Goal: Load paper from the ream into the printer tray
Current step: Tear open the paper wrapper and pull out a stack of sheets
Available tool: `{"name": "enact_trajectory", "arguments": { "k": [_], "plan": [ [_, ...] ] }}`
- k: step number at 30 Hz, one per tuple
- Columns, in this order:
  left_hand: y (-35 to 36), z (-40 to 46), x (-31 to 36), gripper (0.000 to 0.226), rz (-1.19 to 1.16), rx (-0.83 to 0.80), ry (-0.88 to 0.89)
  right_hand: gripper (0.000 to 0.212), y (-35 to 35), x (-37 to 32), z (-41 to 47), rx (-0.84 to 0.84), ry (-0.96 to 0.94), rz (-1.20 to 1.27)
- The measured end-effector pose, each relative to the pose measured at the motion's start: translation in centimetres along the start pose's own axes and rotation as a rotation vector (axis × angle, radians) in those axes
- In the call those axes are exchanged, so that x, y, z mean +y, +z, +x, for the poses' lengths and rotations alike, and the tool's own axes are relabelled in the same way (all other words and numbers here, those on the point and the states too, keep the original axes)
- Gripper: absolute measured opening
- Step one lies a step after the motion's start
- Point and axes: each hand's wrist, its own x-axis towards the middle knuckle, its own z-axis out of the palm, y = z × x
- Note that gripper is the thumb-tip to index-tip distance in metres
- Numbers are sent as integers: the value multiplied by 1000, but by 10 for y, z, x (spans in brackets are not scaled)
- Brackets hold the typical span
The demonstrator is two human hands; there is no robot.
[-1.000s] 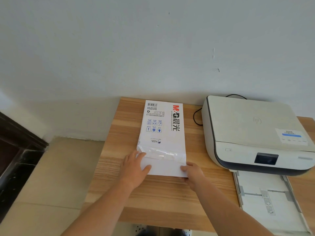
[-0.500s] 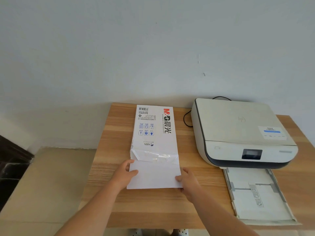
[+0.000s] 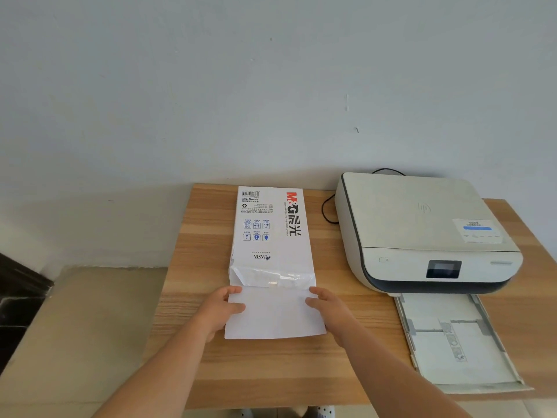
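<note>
A white ream wrapper (image 3: 271,233) with red and black print lies on the wooden table, its near end torn open. A stack of white paper (image 3: 275,316) sticks out of that end toward me. My left hand (image 3: 221,312) grips the stack's left edge, thumb on top. My right hand (image 3: 327,306) grips its right edge the same way. To the right stands the white printer (image 3: 422,230), with its paper tray (image 3: 455,342) pulled out toward me and open on top.
The wooden table (image 3: 196,236) stands against a pale wall. A black cable (image 3: 327,209) loops behind the printer's left side. Left of the table lies beige floor and a dark piece of furniture (image 3: 18,297).
The paper stack has slid further out of the wrapper toward me. Both hands moved from its near corners to its side edges. The camera view shifted.
</note>
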Motion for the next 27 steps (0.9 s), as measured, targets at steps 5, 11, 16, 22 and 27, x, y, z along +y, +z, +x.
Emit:
{"name": "enact_trajectory", "arguments": {
  "k": [5,11,16,22,27],
  "plan": [
    [-2,-1,2,46,9,-8,1,40,0,0,-1,8,18,-15],
    [-1,-7,3,47,-14,18,24,40,-2,5,1,27,5,-2],
    [0,-23,2,41,24,43,58,35,-7,11,-6,-16,-4,33],
    [2,-46,-3,41,66,85,88,31,-14,20,-24,-79,-7,70],
    [15,-76,1,43,95,154,125,39,-21,23,-40,-109,-30,54]
  ]
}}
